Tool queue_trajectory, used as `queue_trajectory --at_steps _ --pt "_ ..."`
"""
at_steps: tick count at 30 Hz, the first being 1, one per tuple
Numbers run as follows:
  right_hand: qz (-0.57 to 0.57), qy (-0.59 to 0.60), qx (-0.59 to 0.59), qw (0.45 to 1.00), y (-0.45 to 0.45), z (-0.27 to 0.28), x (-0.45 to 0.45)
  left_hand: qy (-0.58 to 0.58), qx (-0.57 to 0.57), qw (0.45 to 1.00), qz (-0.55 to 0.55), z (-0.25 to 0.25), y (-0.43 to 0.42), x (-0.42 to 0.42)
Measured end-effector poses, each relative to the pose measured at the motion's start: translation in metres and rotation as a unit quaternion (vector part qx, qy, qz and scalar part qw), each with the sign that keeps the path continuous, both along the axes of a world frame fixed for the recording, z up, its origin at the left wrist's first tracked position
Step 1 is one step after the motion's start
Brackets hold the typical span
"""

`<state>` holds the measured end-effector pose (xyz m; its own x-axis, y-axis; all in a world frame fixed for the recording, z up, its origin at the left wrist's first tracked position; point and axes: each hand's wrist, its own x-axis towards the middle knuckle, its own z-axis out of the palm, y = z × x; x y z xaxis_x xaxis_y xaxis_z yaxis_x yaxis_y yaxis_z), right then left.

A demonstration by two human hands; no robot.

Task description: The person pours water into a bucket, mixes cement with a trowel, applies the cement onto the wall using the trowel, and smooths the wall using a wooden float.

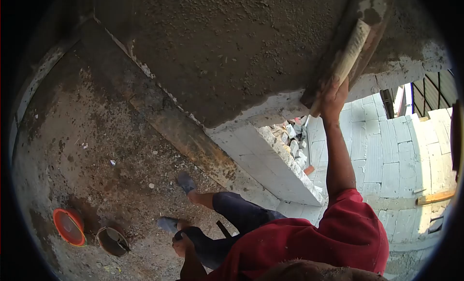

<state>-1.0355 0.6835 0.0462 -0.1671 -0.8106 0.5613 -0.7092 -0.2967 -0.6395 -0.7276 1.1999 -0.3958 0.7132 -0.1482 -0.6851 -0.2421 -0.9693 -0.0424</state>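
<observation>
My right hand, at the upper right, is wrapped round the pale wooden handle of a long plastering float. The float's board lies along the wet, rough grey mortar on the wall, near the mortar's lower right edge. My left hand is low, beside the knee of my dark trousers. Its fingers look curled, and what they hold, if anything, is hidden.
An orange bucket and a dark bucket stand on the gritty floor at lower left. A stained board runs along the wall's foot. White blockwork and rubble show beyond the wall's edge at right.
</observation>
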Motion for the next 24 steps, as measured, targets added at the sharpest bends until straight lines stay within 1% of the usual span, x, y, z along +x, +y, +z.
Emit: queue_trajectory --at_steps 1,2,4,5,6,7,8,9,10,12,13,14,15,16,18,19,20,21,22,23,24 --pt "-0.001 -0.034 -0.058 0.998 -0.016 0.02 0.025 -0.017 -0.006 1.0 -0.009 -0.007 0.002 -0.002" --pt "0.006 -0.052 -0.082 0.995 -0.034 0.027 0.04 -0.009 0.015 1.0 -0.016 -0.003 -0.006 -0.001" --pt "-0.008 0.002 -0.023 1.0 -0.055 0.009 0.058 0.0 0.057 0.998 -0.029 0.019 -0.035 0.009" --pt "-0.033 0.083 0.004 0.996 -0.06 -0.01 0.065 -0.003 0.069 0.997 -0.041 0.019 -0.035 0.012" --pt "-0.048 0.231 -0.035 0.971 -0.075 -0.045 0.044 -0.007 0.077 0.996 -0.048 0.016 -0.037 0.014" --pt "-0.054 0.293 0.003 0.955 -0.06 -0.065 0.055 -0.011 0.078 0.996 -0.048 0.012 -0.046 0.014" --pt "-0.037 0.271 0.099 0.957 -0.049 -0.085 0.047 -0.004 0.071 0.997 -0.042 0.01 -0.049 0.015" --pt "-0.072 0.322 0.159 0.931 -0.037 -0.103 0.031 0.003 0.065 0.997 -0.034 0.009 -0.046 0.017" --pt "-0.09 0.346 0.204 0.911 -0.022 -0.107 0.019 0.009 0.062 0.998 -0.029 0.007 -0.041 0.023" --pt "-0.075 0.351 0.188 0.914 -0.003 -0.086 0.002 0.019 0.063 0.998 -0.015 0.006 -0.035 0.024" --pt "-0.06 0.312 0.166 0.934 -0.001 -0.065 0.005 0.025 0.069 0.997 -0.013 0.007 -0.032 0.025" --pt "-0.045 0.252 0.075 0.964 -0.002 -0.042 0.03 0.016 0.06 0.998 -0.007 0.006 -0.027 0.027" --pt "-0.042 0.24 0.0 0.97 -0.03 -0.039 0.007 0.01 0.056 0.998 -0.003 0.003 -0.024 0.023" --pt "-0.018 0.105 0.016 0.994 -0.041 -0.019 0.044 0.005 0.053 0.999 0.0 0.003 -0.019 0.019" --pt "-0.037 0.198 -0.011 0.98 -0.078 -0.015 0.07 0.007 0.066 0.998 -0.007 0.008 -0.02 0.019" --pt "-0.044 0.245 0.033 0.968 -0.088 -0.024 0.08 0.007 0.066 0.998 -0.012 0.006 -0.023 0.02" --pt "-0.039 0.31 0.024 0.95 -0.09 -0.041 0.091 0.016 0.066 0.998 -0.018 0.001 -0.023 0.022" --pt "-0.052 0.309 0.119 0.942 -0.087 -0.058 0.095 0.023 0.066 0.997 -0.023 -0.004 -0.024 0.024" --pt "-0.031 0.323 0.164 0.932 -0.082 -0.081 0.085 0.031 0.066 0.997 -0.023 -0.007 -0.025 0.026" --pt "-0.04 0.343 0.211 0.915 -0.068 -0.09 0.08 0.034 0.075 0.996 -0.021 -0.005 -0.03 0.028" --pt "-0.044 0.352 0.198 0.914 -0.056 -0.1 0.061 0.039 0.085 0.996 -0.017 0.003 -0.041 0.027"
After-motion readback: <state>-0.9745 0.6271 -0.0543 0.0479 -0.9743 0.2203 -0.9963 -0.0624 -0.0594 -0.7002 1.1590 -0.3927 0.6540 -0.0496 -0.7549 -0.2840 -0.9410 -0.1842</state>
